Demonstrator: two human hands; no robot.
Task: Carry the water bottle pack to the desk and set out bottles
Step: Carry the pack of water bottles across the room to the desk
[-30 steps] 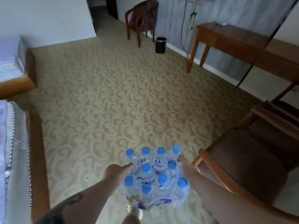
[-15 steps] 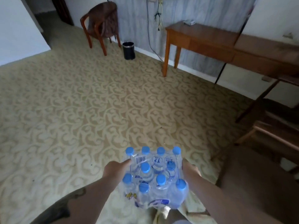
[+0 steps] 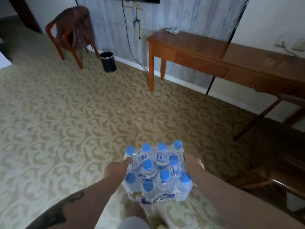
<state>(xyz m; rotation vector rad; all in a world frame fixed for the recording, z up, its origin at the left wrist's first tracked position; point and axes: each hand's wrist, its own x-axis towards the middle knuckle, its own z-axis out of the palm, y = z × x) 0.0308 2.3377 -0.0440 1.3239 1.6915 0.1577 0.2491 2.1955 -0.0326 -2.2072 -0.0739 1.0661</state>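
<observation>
A shrink-wrapped water bottle pack (image 3: 156,172) with several blue caps hangs in front of me, above the patterned carpet. My left hand (image 3: 115,171) presses against its left side and my right hand (image 3: 193,164) grips its right side, fingers partly hidden behind the plastic. The wooden desk (image 3: 206,47) stands against the wall ahead and to the right, well beyond the pack.
A small white object (image 3: 172,30) lies on the desk's far left corner. A black bin (image 3: 108,61) and a wooden chair (image 3: 72,30) stand at the wall to the left. A dark wooden armchair (image 3: 279,164) is close on my right. Cables (image 3: 138,28) hang down the wall.
The view has swung to the right and moved forward: the beds have left the frame and the desk now sits nearer and more central. Both hands keep the same hold on the pack.
</observation>
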